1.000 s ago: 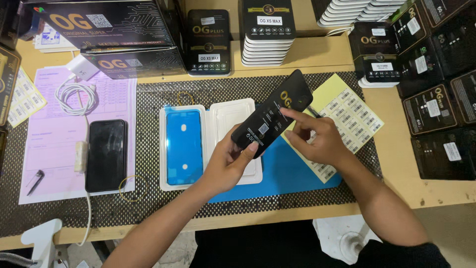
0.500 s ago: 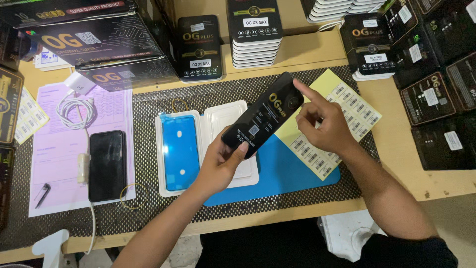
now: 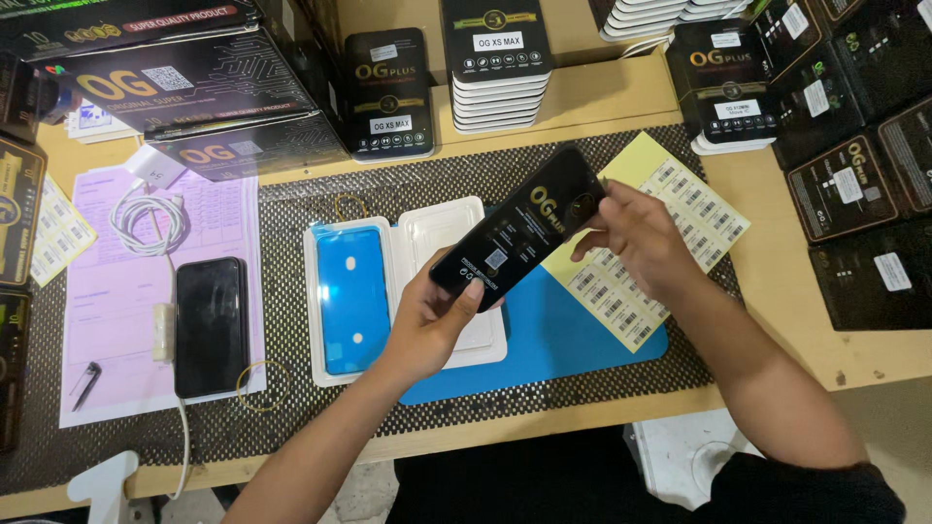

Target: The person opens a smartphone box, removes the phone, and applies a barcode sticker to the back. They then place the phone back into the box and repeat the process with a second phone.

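My left hand [image 3: 432, 315] grips the lower end of a flat black product box [image 3: 519, 228] with gold lettering, held tilted above the mat. At the box's upper right end my right hand [image 3: 636, 238] has its fingertips on the edge. Under the box lies an open white tray [image 3: 335, 296]; its left half holds a blue-filmed screen part [image 3: 352, 299], its right half is a white lid. A yellow sheet of barcode stickers [image 3: 670, 218] lies just right of the hands on a blue pad [image 3: 563, 340].
A black phone [image 3: 209, 325] on a cable lies on pink paper [image 3: 107, 311] at the left, beside a coiled white cable [image 3: 146, 218]. Stacks of black boxes [image 3: 495, 58] line the back and right [image 3: 854, 184]. A black mesh mat [image 3: 291, 427] covers the wooden table.
My right hand's pointing finger has come off the box's top face and its fingers now rest at the box's upper right edge. The box stays tilted in my left hand.
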